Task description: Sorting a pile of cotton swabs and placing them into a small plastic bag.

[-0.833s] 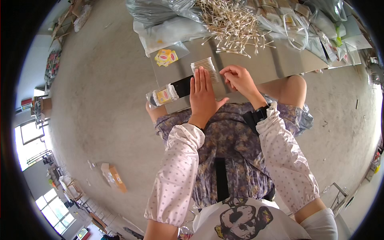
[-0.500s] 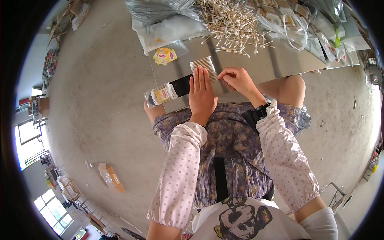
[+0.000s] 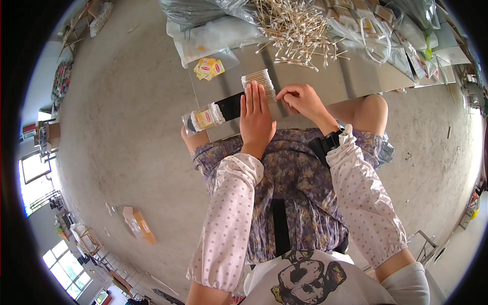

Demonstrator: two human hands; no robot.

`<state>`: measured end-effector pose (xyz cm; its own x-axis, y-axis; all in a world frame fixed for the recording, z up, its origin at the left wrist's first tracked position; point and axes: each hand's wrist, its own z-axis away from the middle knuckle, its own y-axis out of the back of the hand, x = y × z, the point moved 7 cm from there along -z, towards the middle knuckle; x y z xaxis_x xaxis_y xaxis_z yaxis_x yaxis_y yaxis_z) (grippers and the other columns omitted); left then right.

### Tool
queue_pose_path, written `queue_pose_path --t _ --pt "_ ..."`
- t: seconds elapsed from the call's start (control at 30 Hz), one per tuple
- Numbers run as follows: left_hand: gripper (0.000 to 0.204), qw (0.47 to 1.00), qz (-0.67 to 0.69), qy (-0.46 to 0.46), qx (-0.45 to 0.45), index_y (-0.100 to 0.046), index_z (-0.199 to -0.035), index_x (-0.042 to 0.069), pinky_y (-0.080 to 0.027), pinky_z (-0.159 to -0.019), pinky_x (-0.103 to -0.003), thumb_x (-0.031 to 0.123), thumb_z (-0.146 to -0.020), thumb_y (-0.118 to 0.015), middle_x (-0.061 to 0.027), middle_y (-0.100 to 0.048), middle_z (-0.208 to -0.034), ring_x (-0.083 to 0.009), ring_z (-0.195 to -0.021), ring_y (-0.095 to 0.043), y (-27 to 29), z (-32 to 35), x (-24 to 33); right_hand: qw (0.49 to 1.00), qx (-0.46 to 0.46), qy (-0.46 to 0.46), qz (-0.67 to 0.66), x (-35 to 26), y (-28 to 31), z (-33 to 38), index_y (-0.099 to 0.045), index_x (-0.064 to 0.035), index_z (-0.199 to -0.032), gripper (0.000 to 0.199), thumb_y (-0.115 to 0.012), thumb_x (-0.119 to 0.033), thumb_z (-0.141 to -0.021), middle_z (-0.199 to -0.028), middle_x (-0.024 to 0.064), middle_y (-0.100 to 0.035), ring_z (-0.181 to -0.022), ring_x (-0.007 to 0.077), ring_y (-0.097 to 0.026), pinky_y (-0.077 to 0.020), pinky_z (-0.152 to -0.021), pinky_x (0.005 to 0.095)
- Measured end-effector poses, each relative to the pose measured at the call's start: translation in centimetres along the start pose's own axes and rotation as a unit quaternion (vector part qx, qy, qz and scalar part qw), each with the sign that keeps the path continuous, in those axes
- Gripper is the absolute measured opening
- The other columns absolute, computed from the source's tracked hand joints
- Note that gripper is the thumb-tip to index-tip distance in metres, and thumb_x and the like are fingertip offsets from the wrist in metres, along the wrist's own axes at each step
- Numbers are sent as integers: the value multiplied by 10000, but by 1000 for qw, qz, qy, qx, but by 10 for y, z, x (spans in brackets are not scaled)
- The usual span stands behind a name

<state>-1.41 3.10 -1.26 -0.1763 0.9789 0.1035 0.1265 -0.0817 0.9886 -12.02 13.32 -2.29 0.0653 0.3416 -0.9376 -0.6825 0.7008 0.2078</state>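
Observation:
My left hand (image 3: 257, 119) lies flat with its fingers stretched out, over the near-left part of a row of cotton swabs (image 3: 264, 83) set side by side on the table. My right hand (image 3: 303, 101) is at the row's right edge, its fingers curled and thumb and forefinger close together; whether anything small is between them I cannot make out. Left of my left hand a black strip (image 3: 231, 107) lies on the table. At its left end rests a clear packet of cotton swabs (image 3: 207, 118) with a yellow label, over the table's near-left corner.
A large loose heap of cotton swabs (image 3: 300, 30) covers the table's far middle. Yellow labels (image 3: 208, 68) lie at the far left, next to plastic bags (image 3: 203, 12). More bags and bundled swabs (image 3: 363, 28) fill the far right. A cardboard box (image 3: 139, 225) stands on the floor.
Hardly anything differs. Both hands stay at the row of swabs in nearly the same pose, and the packet lies where it was.

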Motion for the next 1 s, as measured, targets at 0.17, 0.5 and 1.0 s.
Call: queue_pose_path --t 0.17,0.5,1.0 --pt "1088 1000 11 3 8 -250 -1539 -40 -256 -1222 -443 279 -683 -840 -214 -265 -1614 -344 -1511 -257 1 0 -1 1000 -8 -4 3 1 -2 -1 -754 -28 -891 175 -589 -83 -876 -602 24 -611 -498 89 -543 -427 -507 272" --pt "1076 1000 15 2 17 -251 -1541 -43 -267 -1217 -450 256 -688 -834 -214 -276 -1612 -344 -1508 -267 3 0 0 999 -13 -11 -35 1 0 -1 -746 -31 -906 178 -574 -72 -888 -598 7 -585 -515 74 -526 -413 -499 258" --pt "1074 1000 27 4 1 -250 -1540 -44 -258 -1226 -430 260 -693 -837 -210 -267 -1617 -338 -1514 -256 2 0 0 1000 -11 6 -1 0 -1 -2 -734 -16 -965 189 -556 -59 -920 -625 5 -587 -517 68 -521 -398 -484 258"
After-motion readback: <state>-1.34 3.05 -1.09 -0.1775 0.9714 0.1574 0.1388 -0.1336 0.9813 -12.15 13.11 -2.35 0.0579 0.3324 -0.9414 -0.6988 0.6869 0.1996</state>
